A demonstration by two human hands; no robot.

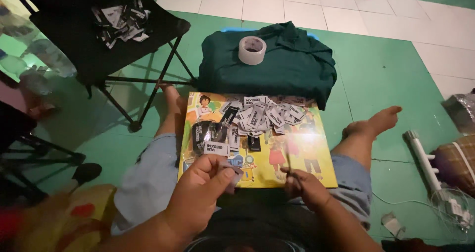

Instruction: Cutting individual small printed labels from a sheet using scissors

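One small grey label point(231, 175) is pinched between the thumb and fingers of the left hand point(200, 195), just at the near edge of the yellow picture board point(302, 175) laid across the lap. The label is blurred, pale and rectangular. A thin dark tool point(288, 164), too blurred to be identified, is gripped in the closed right hand point(304, 186) at 3 o'clock of the label. At 12 o'clock a heap of black-and-white labels point(255, 118) is spread over the board's far half; bare board is left along its near right side. Beyond, a tape roll point(252, 50) is set on folded green cloth point(292, 69). At 10 o'clock a black folding stool point(74, 44) is seen.
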